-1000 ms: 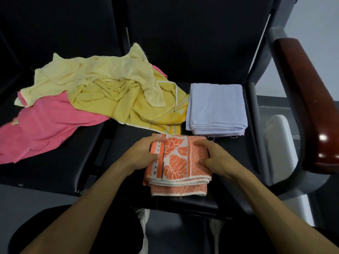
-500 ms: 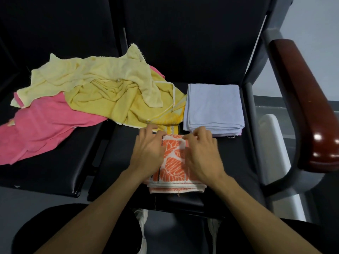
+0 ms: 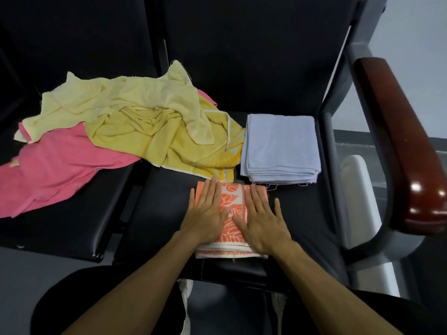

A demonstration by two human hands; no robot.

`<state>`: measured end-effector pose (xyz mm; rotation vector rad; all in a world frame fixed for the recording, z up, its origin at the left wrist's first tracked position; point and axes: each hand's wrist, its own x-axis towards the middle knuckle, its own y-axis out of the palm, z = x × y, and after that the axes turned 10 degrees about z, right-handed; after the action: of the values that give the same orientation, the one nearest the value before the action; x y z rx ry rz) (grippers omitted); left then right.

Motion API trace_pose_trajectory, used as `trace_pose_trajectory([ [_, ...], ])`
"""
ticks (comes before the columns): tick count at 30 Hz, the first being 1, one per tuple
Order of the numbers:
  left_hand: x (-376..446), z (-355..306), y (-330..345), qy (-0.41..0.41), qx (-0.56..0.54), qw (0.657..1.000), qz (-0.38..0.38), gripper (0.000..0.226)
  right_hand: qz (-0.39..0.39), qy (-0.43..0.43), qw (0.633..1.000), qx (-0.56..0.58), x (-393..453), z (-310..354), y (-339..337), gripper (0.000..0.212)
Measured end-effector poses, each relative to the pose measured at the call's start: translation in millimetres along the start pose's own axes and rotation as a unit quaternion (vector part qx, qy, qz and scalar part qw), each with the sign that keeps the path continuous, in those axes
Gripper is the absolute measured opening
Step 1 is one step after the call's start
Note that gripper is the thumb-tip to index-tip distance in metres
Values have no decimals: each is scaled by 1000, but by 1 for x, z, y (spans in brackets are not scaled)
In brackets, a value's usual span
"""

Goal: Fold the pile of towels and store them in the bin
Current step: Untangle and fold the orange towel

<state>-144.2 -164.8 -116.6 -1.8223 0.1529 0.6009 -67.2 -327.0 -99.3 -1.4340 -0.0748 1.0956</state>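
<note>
A folded orange-and-white leaf-patterned towel [image 3: 232, 206] lies on the black seat [image 3: 302, 221] in front of me. My left hand [image 3: 208, 215] presses flat on its left half with straight fingers. My right hand [image 3: 262, 221] presses flat on its right half, fingers spread. Behind it to the right sits a folded pale blue towel [image 3: 280, 147]. To the left lies a loose heap: a pale yellow towel [image 3: 125, 105] on top, a deeper yellow towel [image 3: 159, 139] under it, and a pink towel [image 3: 53, 165] spreading left. No bin is in view.
The seats are black chairs joined in a row, with dark backrests behind. A dark red armrest [image 3: 401, 141] on a grey frame rises at the right. A white object [image 3: 358, 201] stands beyond the seat's right edge. My knees are below the seat's front edge.
My hands moved from gripping the orange towel's sides to the top of it, and the fingers have flattened out. The towel looks more compact.
</note>
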Motion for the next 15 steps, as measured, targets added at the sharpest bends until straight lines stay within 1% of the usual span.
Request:
trace_pose_trajectory([
  [2, 0, -1, -11, 7, -26, 1000, 14, 75, -13, -2, 1000, 21, -3, 4, -8, 81],
  [3, 0, 0, -18, 16, -41, 999, -1, 68, -36, -6, 999, 27, -5, 5, -15, 75],
  [5, -2, 3, -30, 32, -53, 997, -49, 51, -77, -15, 997, 9, -8, 7, -29, 55],
  [6, -3, 6, -36, 36, -62, 995, -64, 46, -82, -16, 997, -3, -8, 7, -35, 51],
  [7, -3, 8, -40, 34, -72, 994, -69, 44, -74, -12, 997, -11, -8, 6, -40, 53],
  [9, -3, 11, -46, 10, -74, 996, -51, 49, -59, 2, 998, -21, -6, 5, -45, 58],
  [12, -1, 16, -51, -30, -42, 999, -1, 68, -41, 23, 999, -4, -2, 2, -43, 52],
  [13, -1, 18, -52, -39, -33, 999, 6, 71, -35, 30, 999, -4, -1, 0, -43, 49],
  [14, -1, 19, -52, -45, -29, 999, 11, 70, -33, 35, 999, -3, -1, -1, -43, 43],
  [15, -2, 19, -52, -46, -29, 998, 9, 64, -37, 37, 999, 2, -1, -1, -45, 34],
])
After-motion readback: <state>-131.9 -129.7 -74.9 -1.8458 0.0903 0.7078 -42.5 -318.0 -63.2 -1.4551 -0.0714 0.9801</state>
